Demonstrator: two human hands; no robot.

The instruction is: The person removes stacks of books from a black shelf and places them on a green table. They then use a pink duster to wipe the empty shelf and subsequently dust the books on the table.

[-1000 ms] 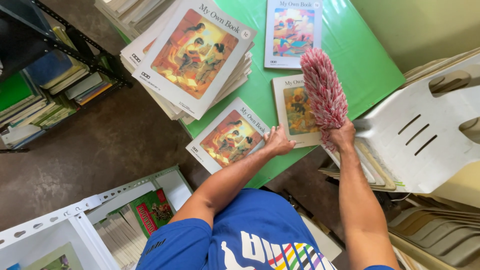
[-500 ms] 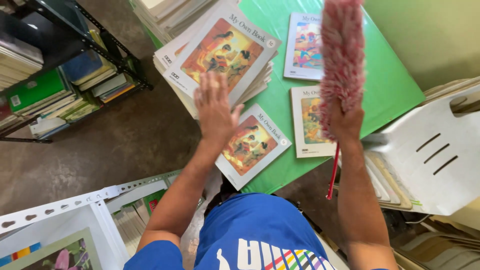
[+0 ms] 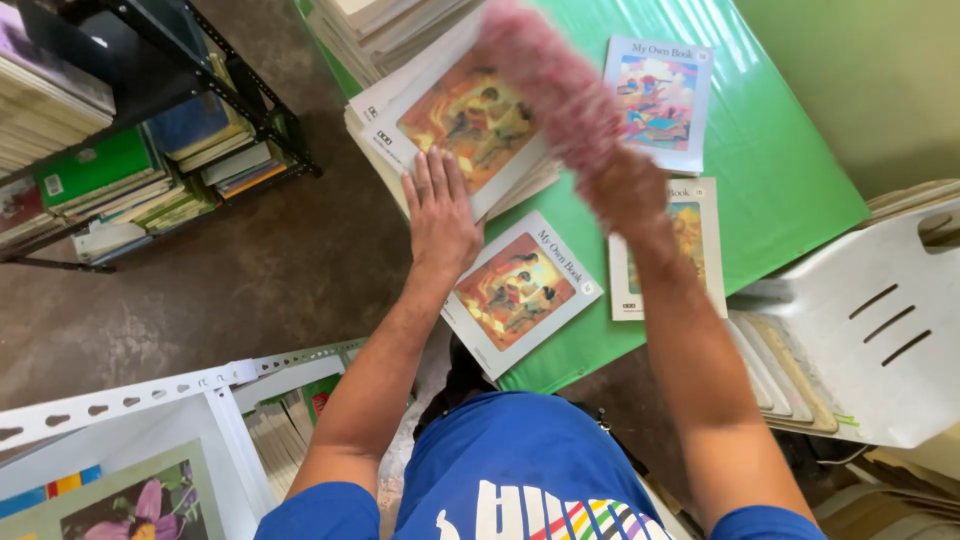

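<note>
Left hand [image 3: 438, 215] lies flat, fingers spread, on stacked orange-covered paper booklets [image 3: 470, 120]. Right hand [image 3: 628, 192], blurred, fingers clenched around pink fluffy duster [image 3: 555, 85] above green surface [image 3: 790, 180].

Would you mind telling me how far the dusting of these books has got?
Done: three single books lie spread apart on the green table. In hand: the right hand holds a pink duster, blurred, over the book stack; the left hand lies flat on its edge. Left: the stack and another pile behind it.
</note>
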